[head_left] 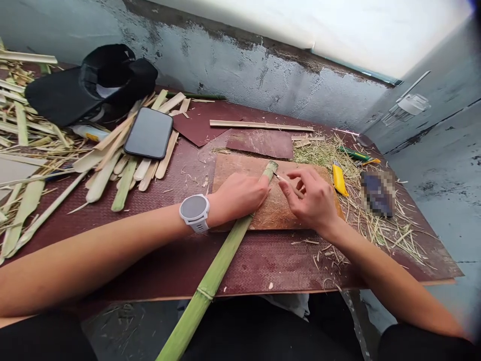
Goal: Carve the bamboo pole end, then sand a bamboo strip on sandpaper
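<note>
A long green bamboo strip (pixel 226 249) runs from the bottom of the view up over a wooden board (pixel 300 216), its far end resting on the board. My left hand (pixel 242 197) is closed around the strip near that end, pressing it to the board; a white watch is on the wrist. In my right hand (pixel 314 199) is a slim pencil (pixel 281 178), pinched between the fingers. Its dark tip points at the right edge of the strip's end and looks to be touching or very close to it.
Bamboo pieces (pixel 124 183), a phone (pixel 149 133) and a black cap (pixel 92 82) crowd the left. Shavings (pixel 361 193), a yellow-handled cutter (pixel 340 178), a green tool (pixel 355 153) and a blurred dark object (pixel 378 194) lie right. A wall (pixel 240 70) stands behind the table.
</note>
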Motion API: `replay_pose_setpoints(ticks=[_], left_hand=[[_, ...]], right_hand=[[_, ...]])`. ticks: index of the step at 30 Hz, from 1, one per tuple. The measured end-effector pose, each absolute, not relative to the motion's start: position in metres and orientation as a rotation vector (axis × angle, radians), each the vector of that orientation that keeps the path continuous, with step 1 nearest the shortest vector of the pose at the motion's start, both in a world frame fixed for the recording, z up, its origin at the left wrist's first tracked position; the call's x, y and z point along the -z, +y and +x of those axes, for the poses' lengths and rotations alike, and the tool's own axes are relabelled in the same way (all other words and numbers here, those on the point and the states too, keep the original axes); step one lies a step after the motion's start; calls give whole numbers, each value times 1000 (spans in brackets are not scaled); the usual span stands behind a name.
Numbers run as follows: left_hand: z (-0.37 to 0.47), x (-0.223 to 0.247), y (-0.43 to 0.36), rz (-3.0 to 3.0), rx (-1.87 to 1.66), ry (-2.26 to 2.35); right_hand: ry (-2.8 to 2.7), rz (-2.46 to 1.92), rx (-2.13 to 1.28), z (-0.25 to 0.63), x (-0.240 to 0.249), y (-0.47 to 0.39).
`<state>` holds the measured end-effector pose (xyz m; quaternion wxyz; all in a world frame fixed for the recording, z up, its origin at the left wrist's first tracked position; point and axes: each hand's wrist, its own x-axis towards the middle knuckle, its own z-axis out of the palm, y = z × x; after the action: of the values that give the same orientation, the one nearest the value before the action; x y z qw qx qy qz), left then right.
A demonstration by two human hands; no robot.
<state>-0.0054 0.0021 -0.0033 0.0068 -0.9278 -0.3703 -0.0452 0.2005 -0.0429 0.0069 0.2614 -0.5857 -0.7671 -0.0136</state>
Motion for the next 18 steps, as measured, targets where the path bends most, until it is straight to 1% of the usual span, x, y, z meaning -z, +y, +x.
replay_pose_setpoints(ticks=[2,5,8,11,15,18], left_hand=[[-5,3,2,-2910,132,-1168],[-5,3,3,-2913,134,-1166],[-5,4,4,-2904,144,-1165],[-5,4,4,-2908,131,-1196],[-5,5,4,-2926,123,-1202],[-5,6,5,-2935,128,-1207]], right_hand=[[-2090,-1452,144,200,-12,-36],[-2057,-1298,128,195,-23,-16],[-1826,-1298,-59,178,-31,15],[-1656,-1208,-383,156,-32,46],[-1643,-1086,-719,146,-28,66],[-1669,-1070,-821,153,-22,62]])
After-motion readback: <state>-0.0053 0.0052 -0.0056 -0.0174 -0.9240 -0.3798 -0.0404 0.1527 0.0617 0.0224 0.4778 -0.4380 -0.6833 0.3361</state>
